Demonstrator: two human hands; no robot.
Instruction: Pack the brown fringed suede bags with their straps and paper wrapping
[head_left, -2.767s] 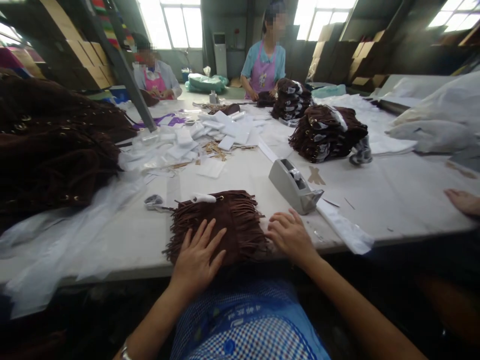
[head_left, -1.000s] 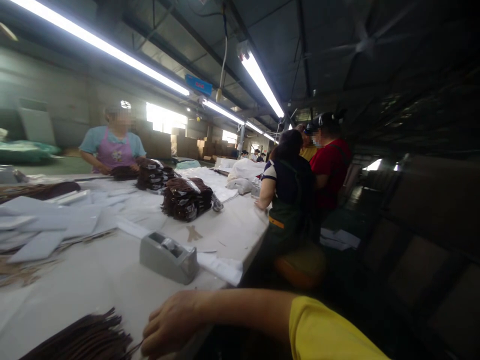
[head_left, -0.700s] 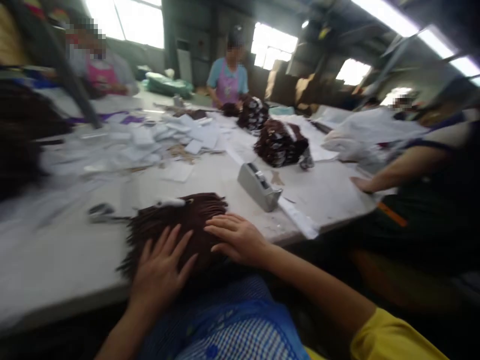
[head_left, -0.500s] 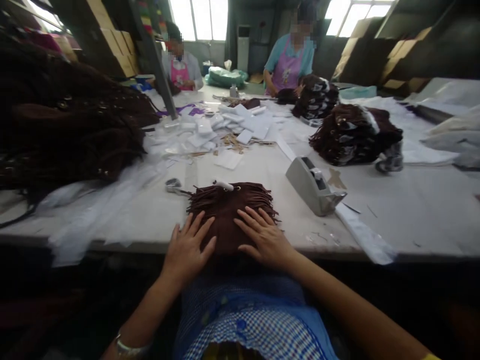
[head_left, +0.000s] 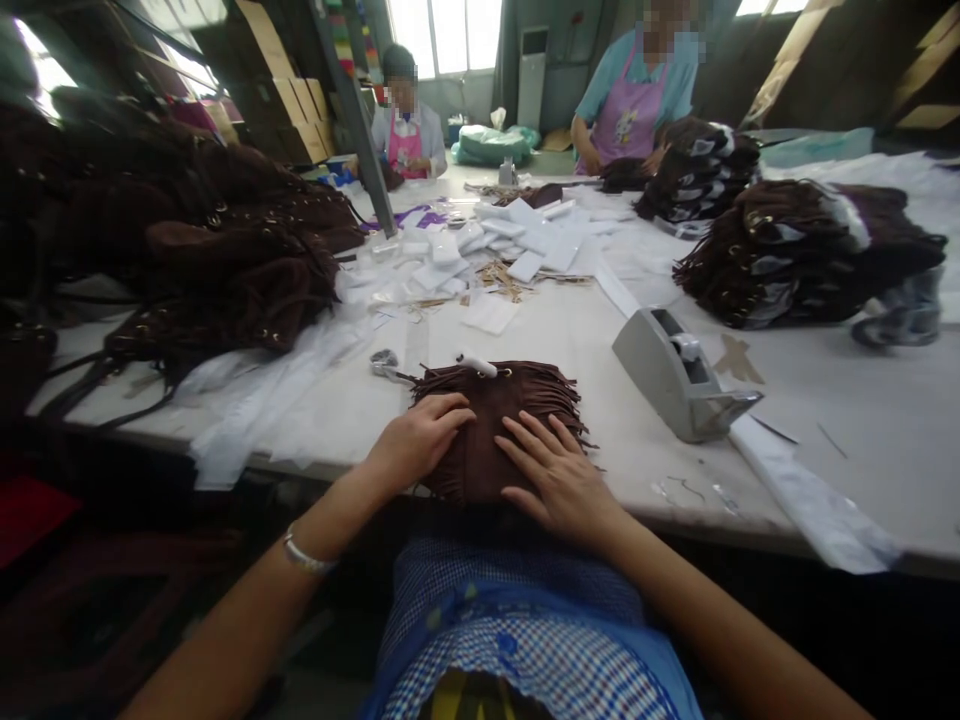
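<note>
A dark brown fringed bag (head_left: 487, 450) lies flat at the table's front edge, with metal eyelets and a small white wrapped roll (head_left: 477, 366) at its top. On the bag's left side, my left hand (head_left: 420, 435) has its fingers bent and drawn together over the fringe; the fingertips press on the material. My right hand (head_left: 559, 475) rests flat on the right half, fingers spread. Strands stick out past both sides of the bag. A small clear-wrapped piece (head_left: 385, 363) lies by its upper left corner.
A grey tape dispenser (head_left: 675, 375) stands right of the bag. Brown bags are heaped (head_left: 247, 250) at left and stacked (head_left: 795, 255) at right. White packets (head_left: 536, 240) and plastic sheets (head_left: 277, 380) cover parts of the table (head_left: 577, 320). Two people work across it.
My left hand has gone from flat and spread to bent, closed fingers, further up the bag's left side. My right hand stays flat. The view has turned slightly left.
</note>
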